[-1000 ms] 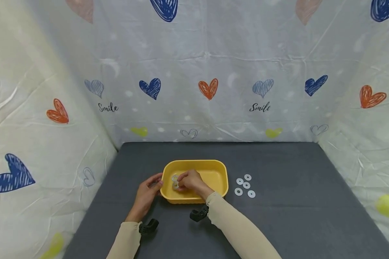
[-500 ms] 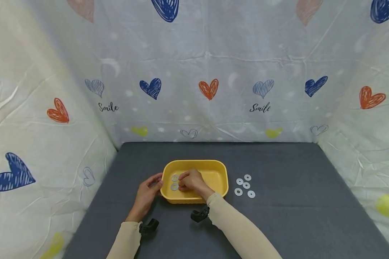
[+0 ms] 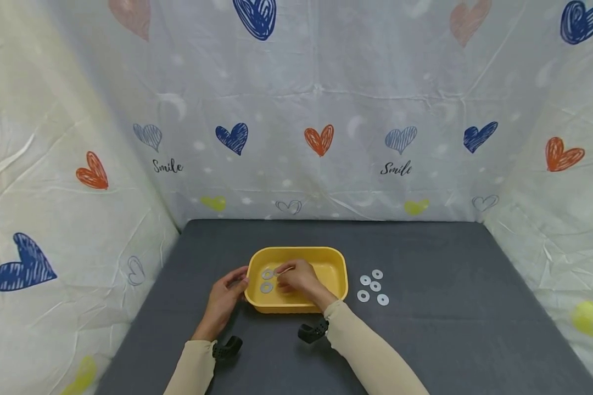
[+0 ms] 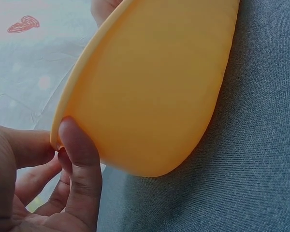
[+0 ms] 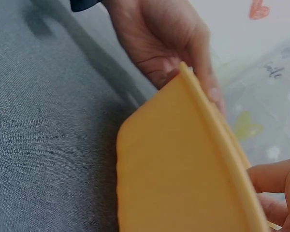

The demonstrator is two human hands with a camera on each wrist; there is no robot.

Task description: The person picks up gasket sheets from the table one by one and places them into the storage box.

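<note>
A yellow rectangular tray (image 3: pixel 332 269) sits on the dark table in the head view. My left hand (image 3: pixel 225 292) grips its left end; in the left wrist view the thumb (image 4: pixel 79 145) lies against the outer wall, the other fingers at the rim. My right hand (image 3: pixel 298 278) is inside the tray, fingers bent and pointing left. Two flat grey washers lie at the tray's left end, an upper washer (image 3: pixel 267 274) and a lower washer (image 3: pixel 266 287), left of the right fingertips. A pale sliver shows by those fingertips; whether they hold something is unclear.
Several white washers (image 3: pixel 375 286) lie on the dark grey tabletop (image 3: pixel 440 329) right of the tray. A patterned curtain (image 3: pixel 356 99) stands behind the table and along both sides. Each wrist carries a black band mount.
My right hand has shifted slightly right, away from the two washers in the tray, which are now more exposed. My left hand keeps its hold on the tray.
</note>
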